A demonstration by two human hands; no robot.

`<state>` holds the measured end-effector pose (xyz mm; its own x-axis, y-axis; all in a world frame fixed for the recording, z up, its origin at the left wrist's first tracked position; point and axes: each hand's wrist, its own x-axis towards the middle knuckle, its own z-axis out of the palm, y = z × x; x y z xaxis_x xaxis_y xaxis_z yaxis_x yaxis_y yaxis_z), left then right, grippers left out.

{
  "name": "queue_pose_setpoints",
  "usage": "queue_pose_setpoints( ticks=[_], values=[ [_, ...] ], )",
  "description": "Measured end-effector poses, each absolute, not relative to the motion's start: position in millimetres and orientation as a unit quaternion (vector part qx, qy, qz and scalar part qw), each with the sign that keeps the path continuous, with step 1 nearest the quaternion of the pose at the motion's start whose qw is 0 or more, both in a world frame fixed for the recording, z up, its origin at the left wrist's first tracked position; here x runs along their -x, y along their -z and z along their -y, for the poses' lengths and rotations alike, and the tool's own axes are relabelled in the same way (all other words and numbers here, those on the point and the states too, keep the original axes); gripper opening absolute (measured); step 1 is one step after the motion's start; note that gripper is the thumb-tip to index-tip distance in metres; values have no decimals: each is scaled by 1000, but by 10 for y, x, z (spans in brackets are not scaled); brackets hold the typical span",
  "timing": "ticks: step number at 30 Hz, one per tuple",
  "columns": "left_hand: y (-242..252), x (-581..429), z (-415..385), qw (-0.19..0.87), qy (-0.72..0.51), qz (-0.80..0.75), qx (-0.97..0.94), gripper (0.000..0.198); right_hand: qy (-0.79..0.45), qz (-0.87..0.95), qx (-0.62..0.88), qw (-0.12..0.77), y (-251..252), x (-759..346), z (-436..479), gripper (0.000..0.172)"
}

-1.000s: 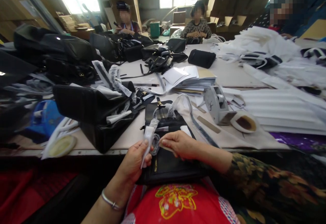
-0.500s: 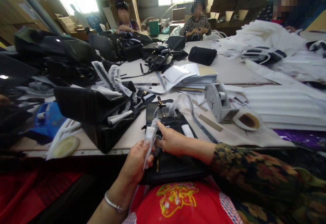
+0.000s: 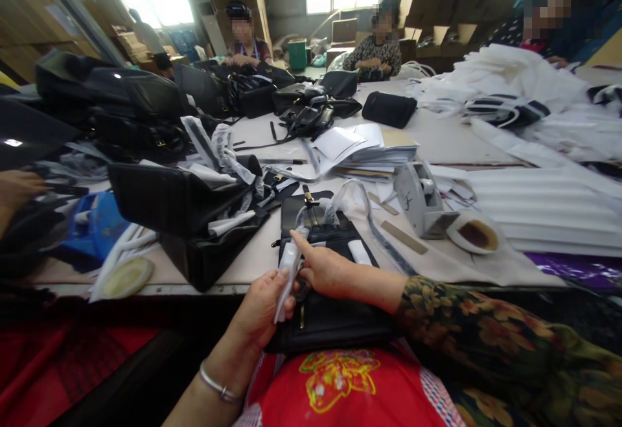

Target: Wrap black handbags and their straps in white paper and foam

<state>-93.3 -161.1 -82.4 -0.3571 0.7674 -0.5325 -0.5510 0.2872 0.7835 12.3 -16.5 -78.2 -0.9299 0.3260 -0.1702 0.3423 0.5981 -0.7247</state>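
A black leather bag (image 3: 340,317) lies at the table's front edge, partly over my lap. Its straps are wrapped in clear plastic and white packing material. My left hand (image 3: 265,304) pinches a white-wrapped strap end (image 3: 290,265) between thumb and fingers, above the bag's left side. Against the same wrapped piece, my right hand (image 3: 323,268) has its index finger laid along the top and its other fingers curled underneath. Those lower fingers are partly hidden. A brass buckle (image 3: 308,199) and another white-wrapped piece (image 3: 358,252) show on the bag.
Another black bag (image 3: 194,219) stands open to the left, near a blue tape dispenser (image 3: 94,226). At the right are a grey tape dispenser (image 3: 420,200), a tape roll (image 3: 472,232) and white foam sheets (image 3: 544,207). Paper (image 3: 369,145) is stacked ahead. Co-workers sit across the table.
My right index finger has slid slightly left over the wrapped strap end. At the far left, another person's hand has come further into view. The camera view has shifted a little.
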Motion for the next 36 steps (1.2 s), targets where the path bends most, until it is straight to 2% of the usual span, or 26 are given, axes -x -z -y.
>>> queue_pose_setpoints(
  ticks=[3,5,7,8,12,13,15,18,20,22,26,28,32,36],
  values=[
    [837,932,1606,561,-586,-577,-99,50,349,-911,-221,8,758,-139,167,92],
    [848,925,1609,555,-590,-577,-99,49,374,-894,-247,3,693,-183,164,95],
    [859,915,1617,548,-598,-577,-96,48,425,-861,-279,-1,618,-260,160,91],
    [863,909,1621,545,-600,-578,-96,47,453,-839,-301,12,589,-307,158,81],
    [856,873,1622,529,-599,-591,-114,48,545,-743,-375,98,581,-447,152,13],
    [853,861,1620,524,-597,-595,-121,49,561,-727,-384,97,603,-454,155,9],
    [855,837,1618,509,-595,-607,-132,59,584,-703,-398,75,659,-430,174,14],
    [890,799,1639,471,-591,-638,-146,89,603,-684,-402,75,742,-344,232,14],
    [925,771,1662,445,-585,-659,-161,99,629,-664,-399,69,797,-293,277,13],
    [953,747,1681,428,-576,-671,-186,100,673,-629,-386,52,856,-261,311,16],
    [954,737,1696,412,-572,-679,-202,93,749,-559,-356,16,972,-224,351,39],
    [934,750,1700,418,-575,-677,-190,90,762,-534,-367,6,1010,-201,376,44],
    [894,788,1722,412,-569,-683,-201,87,764,-520,-383,2,1006,-150,433,37],
    [882,831,1748,394,-579,-682,-212,86,851,-403,-338,17,938,-155,466,24]
  ],
)
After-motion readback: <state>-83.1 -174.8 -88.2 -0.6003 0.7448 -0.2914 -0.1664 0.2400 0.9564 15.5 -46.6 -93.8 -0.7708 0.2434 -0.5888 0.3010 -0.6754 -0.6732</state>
